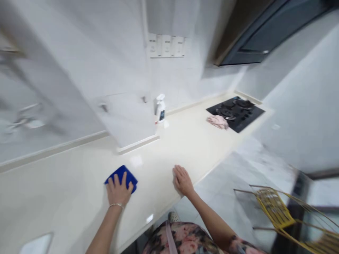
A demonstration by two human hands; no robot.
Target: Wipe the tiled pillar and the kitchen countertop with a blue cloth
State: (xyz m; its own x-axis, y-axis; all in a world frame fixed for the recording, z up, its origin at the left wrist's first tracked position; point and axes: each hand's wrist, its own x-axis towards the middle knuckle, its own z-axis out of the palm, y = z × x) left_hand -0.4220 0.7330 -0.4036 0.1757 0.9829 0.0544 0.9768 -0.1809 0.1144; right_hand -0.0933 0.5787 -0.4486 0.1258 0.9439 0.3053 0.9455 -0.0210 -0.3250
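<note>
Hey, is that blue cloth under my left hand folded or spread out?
Folded, it seems: the blue cloth makes a compact, straight-edged pad under your left hand, with an apparently doubled edge at its right corner.

- My cloth (121, 171) is deep blue.
- My clothing (188, 240) shows pink flowers on dark.
- I see a cream counter (159, 173).
- A black hob (243, 121).
- A pale pink rag (218, 121).
- A white spray bottle (161, 110).

A pale wall (304, 91) rises on the right; left of centre, a white boxed projection (124, 116) juts forward. White switch plates (166, 46) line up beyond it. At far right, a dark range hood (262, 38) overhangs a black cooktop (238, 126). Grey-white flooring (219, 180) stretches right, where a blurred yellow chair (275, 208) stands near.
</note>
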